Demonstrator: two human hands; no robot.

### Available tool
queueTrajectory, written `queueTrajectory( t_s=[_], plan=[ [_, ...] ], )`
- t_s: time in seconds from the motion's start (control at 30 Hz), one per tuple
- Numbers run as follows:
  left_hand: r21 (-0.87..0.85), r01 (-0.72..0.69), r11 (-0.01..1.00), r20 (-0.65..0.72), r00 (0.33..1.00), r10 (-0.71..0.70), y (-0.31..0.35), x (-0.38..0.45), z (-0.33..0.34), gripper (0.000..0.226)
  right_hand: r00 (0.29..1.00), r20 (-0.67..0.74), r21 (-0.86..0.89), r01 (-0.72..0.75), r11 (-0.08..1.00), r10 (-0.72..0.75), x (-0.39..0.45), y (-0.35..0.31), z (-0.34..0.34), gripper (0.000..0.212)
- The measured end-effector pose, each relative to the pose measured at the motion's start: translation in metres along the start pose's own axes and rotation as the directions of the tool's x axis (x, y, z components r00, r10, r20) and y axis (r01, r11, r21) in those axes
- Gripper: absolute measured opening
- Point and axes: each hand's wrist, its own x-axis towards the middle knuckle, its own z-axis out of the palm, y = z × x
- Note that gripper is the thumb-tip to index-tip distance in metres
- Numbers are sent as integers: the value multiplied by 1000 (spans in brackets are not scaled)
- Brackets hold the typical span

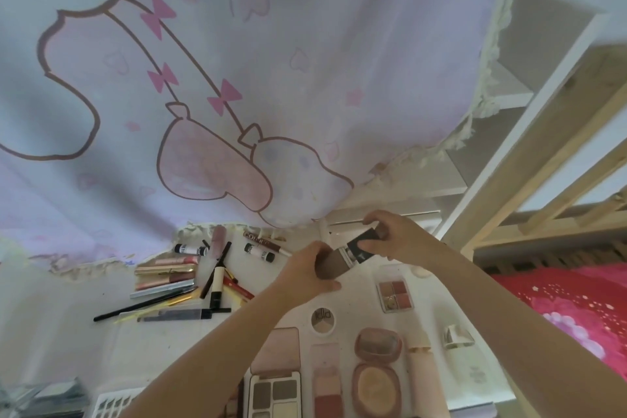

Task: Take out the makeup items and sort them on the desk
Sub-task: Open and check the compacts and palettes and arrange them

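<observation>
Both hands hold a dark brown compact (342,256) above the white desk (156,343). My left hand (307,276) grips its brown lower half. My right hand (395,236) pinches its black upper half, which is hinged open with a small mirror showing. On the desk to the left lies a pile of lip glosses, pencils and tubes (190,276). Below the hands lie a small eyeshadow quad (393,292), a round white compact (323,321), a pink open palette (276,373), a slim blush palette (326,380) and an open round powder compact (376,370).
A lilac curtain with pink cartoon prints (237,78) hangs over the back of the desk. A wooden bed frame (556,153) and red bedding (576,309) lie to the right. A pale pink tube (422,373) and a small silver clip (458,336) rest at the desk's right.
</observation>
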Motion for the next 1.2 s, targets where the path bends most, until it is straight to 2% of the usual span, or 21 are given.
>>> queueTrajectory(
  t_s=[0.17, 0.27, 0.37, 0.57, 0.67, 0.73, 0.83, 0.9, 1.03, 1.2],
  plan=[
    [82, -7, 997, 89, 996, -1, 1, 32, 20, 47, 998, -44, -64, -43, 997, 41, 11, 15, -1, 36],
    [97, 49, 994, 100, 993, -58, -1, 49, 34, 46, 998, -54, -133, -32, 991, 25, 14, 18, 3, 34],
    [50, 111, 993, 60, 992, -114, -4, 60, 49, 30, 999, -54, -227, -11, 974, -1, 17, 25, 11, 31],
    [-22, 145, 989, -5, 989, -145, -7, 71, 74, 21, 1000, -10, -371, 19, 928, -24, 20, 35, 17, 37],
    [-124, 152, 981, 22, 988, -151, -11, 71, 78, 20, 998, 36, -446, 60, 893, -50, 22, 37, 19, 45],
    [-134, 125, 983, 32, 992, -122, -16, 68, 74, 16, 996, 61, -486, 88, 870, -67, 24, 38, 22, 45],
    [-12, 75, 997, 29, 997, -74, -30, 61, 57, 43, 991, 96, -517, 128, 846, -91, 25, 39, 26, 45],
    [78, 63, 995, 49, 997, -67, -40, 52, 45, 44, 990, 92, -536, 137, 833, -104, 24, 40, 29, 45],
    [284, 63, 957, 217, 968, -128, -53, 33, 34, 44, 993, 61, -536, 116, 837, -99, 21, 42, 32, 46],
    [484, -9, 875, 381, 902, -201, -51, 23, 42, 68, 988, 44, -482, 152, 863, -149, 20, 57, 41, 57]
  ],
)
